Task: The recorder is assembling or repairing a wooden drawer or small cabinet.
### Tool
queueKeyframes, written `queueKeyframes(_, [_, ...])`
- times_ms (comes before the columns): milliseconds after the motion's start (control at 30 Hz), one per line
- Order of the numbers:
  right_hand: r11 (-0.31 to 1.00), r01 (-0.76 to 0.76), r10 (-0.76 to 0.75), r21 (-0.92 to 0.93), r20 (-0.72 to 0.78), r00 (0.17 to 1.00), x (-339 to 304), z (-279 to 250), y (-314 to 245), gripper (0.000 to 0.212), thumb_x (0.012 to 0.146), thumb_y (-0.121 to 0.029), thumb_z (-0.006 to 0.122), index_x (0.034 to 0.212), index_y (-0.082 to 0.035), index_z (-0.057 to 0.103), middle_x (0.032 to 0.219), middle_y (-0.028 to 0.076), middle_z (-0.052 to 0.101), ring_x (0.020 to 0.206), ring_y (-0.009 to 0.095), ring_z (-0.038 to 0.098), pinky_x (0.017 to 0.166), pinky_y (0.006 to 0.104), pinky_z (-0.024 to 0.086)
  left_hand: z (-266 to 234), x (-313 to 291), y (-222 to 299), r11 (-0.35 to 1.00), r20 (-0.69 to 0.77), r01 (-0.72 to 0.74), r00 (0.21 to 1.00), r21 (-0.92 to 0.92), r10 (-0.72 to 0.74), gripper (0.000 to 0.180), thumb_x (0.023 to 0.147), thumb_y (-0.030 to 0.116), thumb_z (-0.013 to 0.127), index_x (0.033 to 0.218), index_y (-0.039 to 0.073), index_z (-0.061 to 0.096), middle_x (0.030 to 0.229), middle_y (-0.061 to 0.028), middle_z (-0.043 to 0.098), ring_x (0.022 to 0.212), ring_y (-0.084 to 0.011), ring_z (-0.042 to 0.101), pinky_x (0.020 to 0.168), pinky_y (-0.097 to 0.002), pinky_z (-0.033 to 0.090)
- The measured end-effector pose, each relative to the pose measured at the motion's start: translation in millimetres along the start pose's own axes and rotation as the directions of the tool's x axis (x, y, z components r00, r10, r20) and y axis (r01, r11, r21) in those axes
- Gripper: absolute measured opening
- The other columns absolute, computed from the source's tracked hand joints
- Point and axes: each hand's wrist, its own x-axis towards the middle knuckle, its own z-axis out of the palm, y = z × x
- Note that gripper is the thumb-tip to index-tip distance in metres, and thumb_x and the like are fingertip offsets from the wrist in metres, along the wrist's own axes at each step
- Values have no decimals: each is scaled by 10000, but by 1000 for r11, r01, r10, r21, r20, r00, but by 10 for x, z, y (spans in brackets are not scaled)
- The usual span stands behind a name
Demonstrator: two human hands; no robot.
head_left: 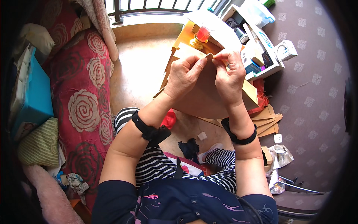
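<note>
A brown board [205, 91] with pale yellow edges sits in front of the seated person, its far corner showing between the two hands. The left hand [188, 72] has its grip pressed together at thumb and forefinger; the right hand [229, 74] matches it just beside. Whether either pinches the corner or something thin, I cannot tell. Beyond them, a red and yellow jar [201, 36] stands on an orange-brown wooden tabletop [187, 30]. To its right, a white shelf [276, 67] full of small things stands by a grey-purple wall [309, 97] with pale motifs. Flat cardboard pieces [270, 121] lie below the shelf. A shiny tan floor [134, 74] runs to a railed window [156, 5]. Along the left, a red rose-patterned cover [84, 108] carries a blue box [37, 95] and a green striped cushion [41, 143].
</note>
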Motion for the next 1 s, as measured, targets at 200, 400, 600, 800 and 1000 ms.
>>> queueKeyframes(200, [992, 121, -121, -41, -2, 993, -3, 8, 70, 185, 685, 135, 616, 767, -25, 573, 804, 88, 578, 790, 255, 570, 690, 335, 472, 3, 16, -26, 1000, -18, 7, 1000, -15, -7, 221, 892, 185, 625, 816, -22, 646, 589, -92, 606, 544, -66, 529, 491, -270, 426])
queueKeyframes(400, [955, 274, -277, -115, -12, 961, -11, 33, 122, 191, 681, 130, 616, 776, -34, 584, 813, 81, 584, 780, 249, 570, 686, 336, 477, 6, 13, 0, 1000, -38, 27, 999, -12, -27, 208, 890, 179, 629, 827, -18, 654, 601, -80, 615, 551, -64, 531, 500, -263, 430])
queueKeyframes(600, [906, 381, -391, -183, -24, 920, -40, 47, 158, 203, 679, 126, 594, 813, -26, 593, 839, 99, 588, 799, 263, 576, 712, 355, 486, 26, 21, -3, 1000, -57, -2, 998, -20, 1, 193, 889, 164, 633, 828, -17, 657, 613, -76, 619, 559, -61, 527, 505, -255, 428])
queueKeyframes(800, [848, 477, -486, -231, 19, 874, -67, 68, 250, 252, 654, 123, 574, 874, 5, 607, 890, 133, 589, 844, 298, 584, 754, 370, 496, 4, 19, 18, 1000, -53, 6, 999, 4, -5, 180, 890, 149, 629, 828, -18, 653, 604, -58, 600, 564, -59, 499, 520, -250, 427])
queueKeyframes(1000, [885, 427, -435, -183, -2, 901, -86, 103, 228, 216, 708, 81, 639, 895, -18, 599, 906, 123, 597, 814, 282, 593, 733, 363, 497, -42, 25, -44, 999, -21, 46, 999, -30, -46, 178, 922, 135, 588, 851, -19, 643, 706, 36, 588, 670, -25, 484, 579, -203, 422])
